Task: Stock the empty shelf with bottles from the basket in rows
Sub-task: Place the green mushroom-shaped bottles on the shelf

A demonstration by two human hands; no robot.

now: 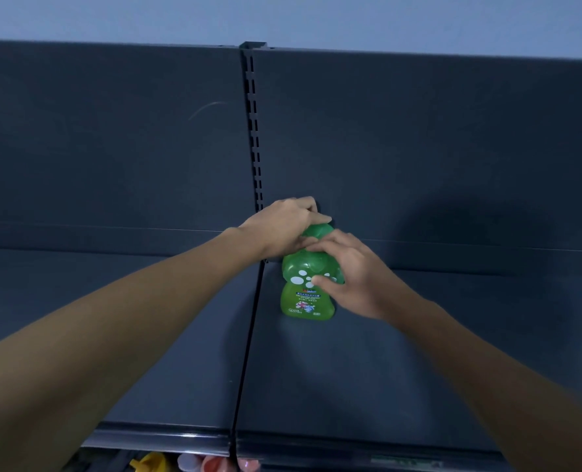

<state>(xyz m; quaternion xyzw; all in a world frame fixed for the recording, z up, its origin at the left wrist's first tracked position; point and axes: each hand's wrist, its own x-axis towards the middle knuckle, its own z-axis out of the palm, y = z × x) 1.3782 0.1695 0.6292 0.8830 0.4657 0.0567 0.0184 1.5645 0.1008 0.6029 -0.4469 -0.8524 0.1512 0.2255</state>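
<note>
A green bottle (305, 301) with white spots and a printed label stands upright on the dark shelf (385, 352), near the back panel and just right of the seam between two shelf sections. My left hand (282, 229) grips its green cap from the left and above. My right hand (351, 274) holds the bottle's upper body from the right, thumb across the spotted front. No basket is in view.
A slotted upright post (254, 131) runs down the dark back panel above the bottle. The shelf's front lip (167, 437) lies at the bottom. Below it, tops of yellow and pink bottles (187, 463) show on a lower shelf.
</note>
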